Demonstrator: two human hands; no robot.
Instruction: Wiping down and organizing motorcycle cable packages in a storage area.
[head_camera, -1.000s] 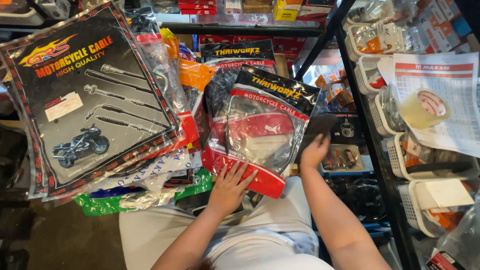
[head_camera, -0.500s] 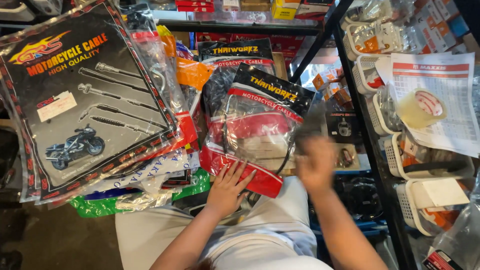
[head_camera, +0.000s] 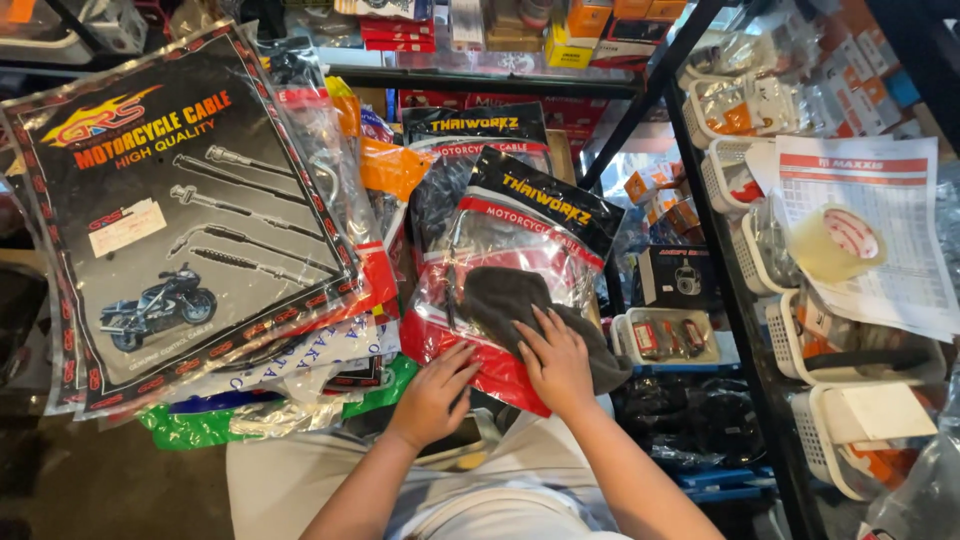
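Head view — looking down, close.

Cable packs (head_camera: 190, 230) crowd left; shelf post (head_camera: 740, 300) blocks right.

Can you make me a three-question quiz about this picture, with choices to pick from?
1. Where is the dark grey cloth?
A. On the floor
B. On the clear packet with the red bottom
C. In a white basket

2. What colour is the roll of tape on the right?
A. Pale yellowish
B. Blue
C. Black

3. What is the right hand doing?
A. Hanging free
B. Holding the tape
C. Pressing flat on the cloth

Answers: 1 B, the cloth lies on the packet front. 2 A, the roll looks pale. 3 C, its fingers are spread over the cloth while the left hand touches the packet's bottom edge.
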